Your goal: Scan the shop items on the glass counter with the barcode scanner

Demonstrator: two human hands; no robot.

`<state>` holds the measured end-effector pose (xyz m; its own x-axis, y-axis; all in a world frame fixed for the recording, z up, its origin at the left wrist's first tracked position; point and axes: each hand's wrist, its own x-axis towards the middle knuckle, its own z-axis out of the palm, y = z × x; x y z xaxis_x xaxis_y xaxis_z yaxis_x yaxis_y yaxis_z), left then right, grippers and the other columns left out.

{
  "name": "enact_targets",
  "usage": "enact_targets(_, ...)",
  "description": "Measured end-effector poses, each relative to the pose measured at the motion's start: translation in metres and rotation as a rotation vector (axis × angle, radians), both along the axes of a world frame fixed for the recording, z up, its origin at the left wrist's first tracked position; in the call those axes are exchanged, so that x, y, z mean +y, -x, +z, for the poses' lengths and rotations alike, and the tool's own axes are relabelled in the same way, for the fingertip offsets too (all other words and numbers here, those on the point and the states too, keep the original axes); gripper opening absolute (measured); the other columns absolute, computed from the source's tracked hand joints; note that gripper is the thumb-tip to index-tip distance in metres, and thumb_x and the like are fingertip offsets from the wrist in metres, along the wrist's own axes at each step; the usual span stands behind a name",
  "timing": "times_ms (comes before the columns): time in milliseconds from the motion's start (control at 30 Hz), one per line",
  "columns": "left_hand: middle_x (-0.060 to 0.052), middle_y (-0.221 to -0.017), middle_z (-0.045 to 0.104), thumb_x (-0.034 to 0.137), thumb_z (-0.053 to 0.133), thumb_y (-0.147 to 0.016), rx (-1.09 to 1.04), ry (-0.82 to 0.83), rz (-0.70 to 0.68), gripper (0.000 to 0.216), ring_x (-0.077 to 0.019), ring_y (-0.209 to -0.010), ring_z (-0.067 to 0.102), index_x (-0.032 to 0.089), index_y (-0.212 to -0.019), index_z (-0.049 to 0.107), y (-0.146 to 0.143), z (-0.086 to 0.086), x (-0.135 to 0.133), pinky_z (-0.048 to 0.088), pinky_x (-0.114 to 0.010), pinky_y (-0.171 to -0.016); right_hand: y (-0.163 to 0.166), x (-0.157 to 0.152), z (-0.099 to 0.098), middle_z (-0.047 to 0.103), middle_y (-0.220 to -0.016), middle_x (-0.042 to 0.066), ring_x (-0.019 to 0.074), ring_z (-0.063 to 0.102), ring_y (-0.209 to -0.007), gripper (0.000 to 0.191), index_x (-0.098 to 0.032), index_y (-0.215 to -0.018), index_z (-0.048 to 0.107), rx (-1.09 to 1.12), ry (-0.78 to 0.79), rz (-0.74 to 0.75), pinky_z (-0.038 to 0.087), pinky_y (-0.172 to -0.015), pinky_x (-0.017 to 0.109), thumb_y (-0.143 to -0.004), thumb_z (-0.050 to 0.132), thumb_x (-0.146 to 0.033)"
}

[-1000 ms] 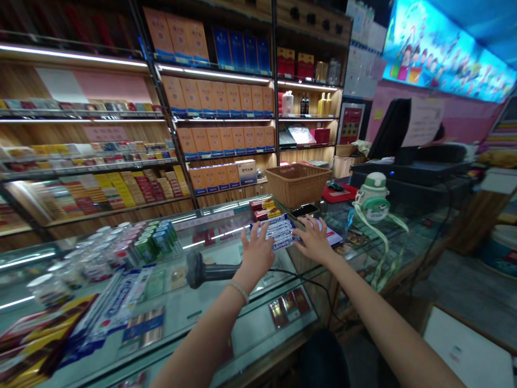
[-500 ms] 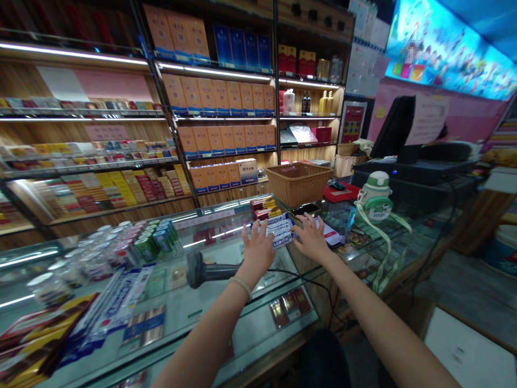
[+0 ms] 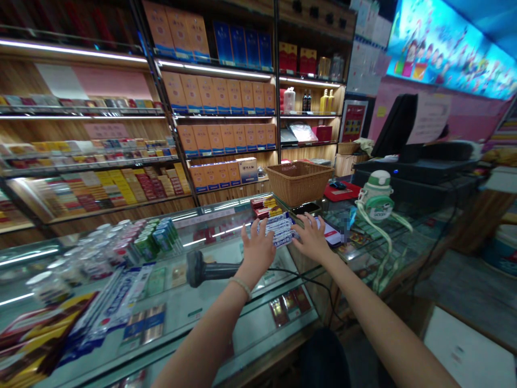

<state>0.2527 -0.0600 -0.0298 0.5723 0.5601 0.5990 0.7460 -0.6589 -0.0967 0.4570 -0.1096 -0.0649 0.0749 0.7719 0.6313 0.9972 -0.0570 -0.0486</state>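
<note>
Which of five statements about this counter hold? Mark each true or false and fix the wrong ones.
1. The blue-and-white packets are between the left-hand grip and the right-hand grip. True.
2. The wristband is on the right wrist. False: it is on the left wrist.
3. The wicker basket stands beyond the packets, as seen from the person. True.
4. The scanner is inside the basket. False: it lies on the glass counter, to the left of the packets.
5. The bottle with the green-and-white top stands upright to the right of the basket. True.
</note>
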Motion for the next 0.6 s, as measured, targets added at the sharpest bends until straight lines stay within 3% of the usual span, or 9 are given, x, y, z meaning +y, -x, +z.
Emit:
enact_targets(433, -0.011, -0.157, 0.050, 0.032, 0.071, -0.085, -0.018, 0.039, 0.001, 0.034, -0.0380, -0.146, 0.039, 0.026, -0.118, 0.072, 0.0007, 0.0028, -0.0031, 0.020, -0.070, -0.122, 0.0012, -0.0009, -0.0004, 0.040, -0.162, 0.010, 0.0334, 0.022, -0.153, 0.046, -0.034, -0.138, 0.061, -0.042, -0.005, 0.018, 0.005, -0.122, 0.065, -0.094, 0.061, -0.047)
enact_targets(600, -0.010, -0.162, 0.044, 0.035, 0.070, -0.087, -0.040, 0.051, -0.014, 0.044, -0.0385, -0.151, 0.034, 0.029, -0.130, 0.068, -0.0003, 0.0043, -0.0041, 0.015, -0.070, -0.124, 0.0020, -0.0016, 0.0014, 0.033, -0.166, 0.009, 0.0336, 0.019, -0.155, 0.050, -0.036, -0.143, 0.057, -0.047, 0.010, 0.019, 0.006, -0.122, 0.066, -0.094, 0.060, -0.049)
